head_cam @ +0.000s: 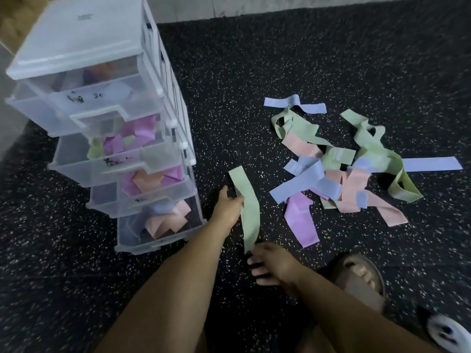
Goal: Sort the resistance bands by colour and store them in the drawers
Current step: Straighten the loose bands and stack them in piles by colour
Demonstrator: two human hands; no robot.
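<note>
Two hands: left hand curled round green resistance band, centre frame; right hand meets its lower end, grip unclear.
Surroundings: pile of loose bands at right; drawer tower, drawers ajar, upper left.

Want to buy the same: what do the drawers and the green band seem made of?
The drawers: likely translucent frosted plastic; contents show through. The green band: probably matte latex or fabric; it bends limply, no shine.

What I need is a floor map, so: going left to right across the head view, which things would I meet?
Drawer unit → left hand → green band in its grip → pile of loose bands. The right hand and sandalled foot overlap the pile sideways, so they are left out.
</note>
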